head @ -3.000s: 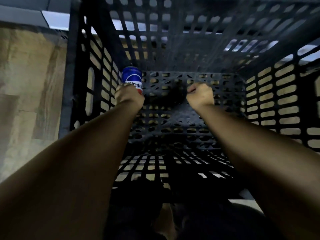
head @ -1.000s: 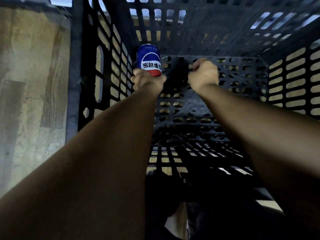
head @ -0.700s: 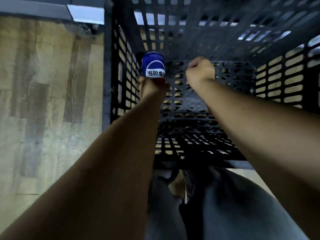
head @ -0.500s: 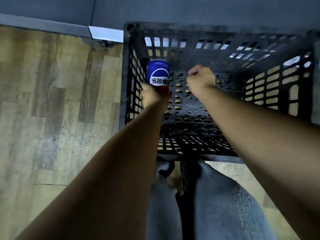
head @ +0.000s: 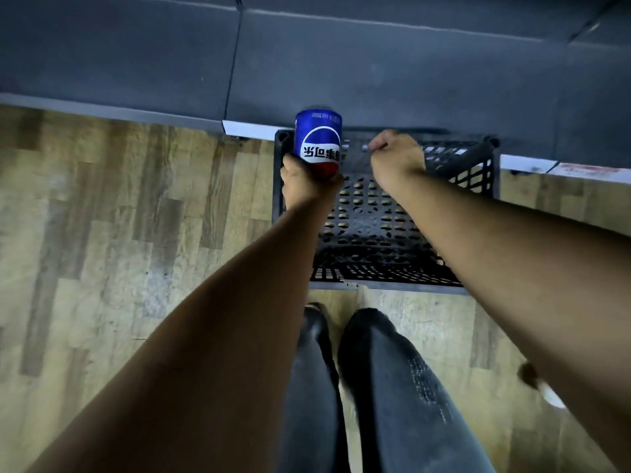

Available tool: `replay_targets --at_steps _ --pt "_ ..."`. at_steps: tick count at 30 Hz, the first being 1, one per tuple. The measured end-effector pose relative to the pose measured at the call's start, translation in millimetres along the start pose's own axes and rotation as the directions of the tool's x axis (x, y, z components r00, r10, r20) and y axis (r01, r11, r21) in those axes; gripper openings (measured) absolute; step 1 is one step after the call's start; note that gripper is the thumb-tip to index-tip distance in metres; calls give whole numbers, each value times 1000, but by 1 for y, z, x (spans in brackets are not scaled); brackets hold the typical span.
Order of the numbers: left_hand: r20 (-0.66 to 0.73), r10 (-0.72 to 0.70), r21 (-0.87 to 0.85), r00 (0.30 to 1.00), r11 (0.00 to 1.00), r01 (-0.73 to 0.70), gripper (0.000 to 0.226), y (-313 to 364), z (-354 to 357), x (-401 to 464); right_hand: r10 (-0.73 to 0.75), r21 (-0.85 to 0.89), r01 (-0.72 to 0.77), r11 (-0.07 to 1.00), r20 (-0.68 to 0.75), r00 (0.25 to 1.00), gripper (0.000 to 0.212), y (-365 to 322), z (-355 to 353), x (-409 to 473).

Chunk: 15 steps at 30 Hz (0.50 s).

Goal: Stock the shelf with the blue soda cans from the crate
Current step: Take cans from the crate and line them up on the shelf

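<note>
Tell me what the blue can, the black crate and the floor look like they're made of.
Blue can: likely aluminium, glossy printed skin with a sheen.
Crate: seems moulded matte plastic, a lattice of punched slots.
Floor: wood-look planks, grain and seams visible; laminate or vinyl, can't tell.

Wood-look floor (head: 112, 233) in brown and tan planks, some darker, some pale. Dark grey wall panels (head: 375, 63) across the top, split by thin seams. Pale strip (head: 526, 163) along the bottom edge of the panels, where they meet the floor. Dim light all over, a bit brighter on the floor.
</note>
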State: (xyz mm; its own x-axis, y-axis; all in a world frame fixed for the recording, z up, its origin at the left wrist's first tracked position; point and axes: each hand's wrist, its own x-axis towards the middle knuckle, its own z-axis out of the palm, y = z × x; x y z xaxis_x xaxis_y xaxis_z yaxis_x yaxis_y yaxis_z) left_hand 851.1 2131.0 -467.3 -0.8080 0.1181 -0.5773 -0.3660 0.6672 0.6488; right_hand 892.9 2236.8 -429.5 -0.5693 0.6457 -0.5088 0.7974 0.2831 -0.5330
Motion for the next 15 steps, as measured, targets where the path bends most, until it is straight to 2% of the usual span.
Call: replay_targets --at_steps 5,12,15 --pt "-3 47 -68 999 997 -47 61 51 -38 -44 -11 -12 11 1000 -12 1000 37 -45 -65 -32" --pt "8 232 -101 973 968 -230 56 111 -84 -114 -20 -46 21 999 12 1000 31 -92 -137 -72" --pt "48 303 -135 952 946 -294 56 131 -101 -146 -34 -146 36 989 14 999 30 -110 -167 -94"
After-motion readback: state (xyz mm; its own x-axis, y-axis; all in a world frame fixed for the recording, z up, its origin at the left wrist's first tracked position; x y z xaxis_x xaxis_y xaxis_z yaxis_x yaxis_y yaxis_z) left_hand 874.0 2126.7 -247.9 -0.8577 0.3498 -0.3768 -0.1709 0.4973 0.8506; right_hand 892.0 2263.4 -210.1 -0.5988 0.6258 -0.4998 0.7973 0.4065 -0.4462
